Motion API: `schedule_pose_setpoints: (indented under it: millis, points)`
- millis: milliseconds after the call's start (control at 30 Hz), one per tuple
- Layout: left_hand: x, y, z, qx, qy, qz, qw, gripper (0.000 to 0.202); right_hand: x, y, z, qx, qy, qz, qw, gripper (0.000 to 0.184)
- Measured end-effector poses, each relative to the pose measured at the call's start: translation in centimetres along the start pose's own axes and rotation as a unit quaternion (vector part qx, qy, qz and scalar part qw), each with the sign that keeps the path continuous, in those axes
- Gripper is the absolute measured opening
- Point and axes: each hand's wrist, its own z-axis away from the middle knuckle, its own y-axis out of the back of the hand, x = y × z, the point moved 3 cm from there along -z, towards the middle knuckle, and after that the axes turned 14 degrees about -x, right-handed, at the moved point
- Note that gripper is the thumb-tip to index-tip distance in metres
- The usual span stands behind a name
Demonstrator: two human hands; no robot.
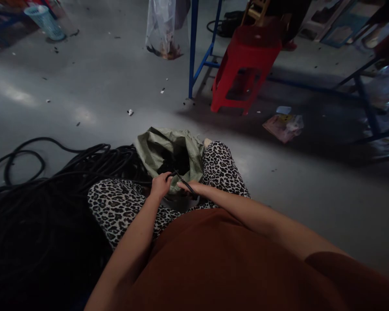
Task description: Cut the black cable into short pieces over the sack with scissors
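Between my knees stands an open green woven sack [145, 149] with dark pieces inside that I cannot make out. My left hand [161, 185] is closed around a black rubber cord [116, 175], its end reaching over the mouth of the sack. This cord runs in from the pile on the left. My right hand [192, 187] is closed on dark-handled scissors [188, 186], whose narrow blades point up and left to the cord's end, close to my left fingertips. Whether the blades touch the cord is too small to tell.
A big heap of black cord [94, 160] lies at my left. Ahead are a red plastic stool [243, 65], a blue metal table leg [193, 52], a clear bag [165, 34] and a light-blue basket [47, 23]. A crumpled packet [283, 127] and small scraps litter the floor.
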Motion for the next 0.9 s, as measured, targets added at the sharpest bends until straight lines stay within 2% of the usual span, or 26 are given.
schedule_pose_setpoints:
  millis: [300, 900]
  points:
    - [0.01, -0.51, 0.0, -0.01, -0.022, 0.0, 1.0, 0.033, -0.45, -0.01, 0.63, 0.018, 0.005, 0.02, 1.0, 0.055]
    - [-0.04, -0.89, -0.07, -0.037, -0.058, 0.038, 0.997, 0.031, -0.38, -0.01, 0.41, 0.009, -0.008, 0.014, 1.0, 0.057]
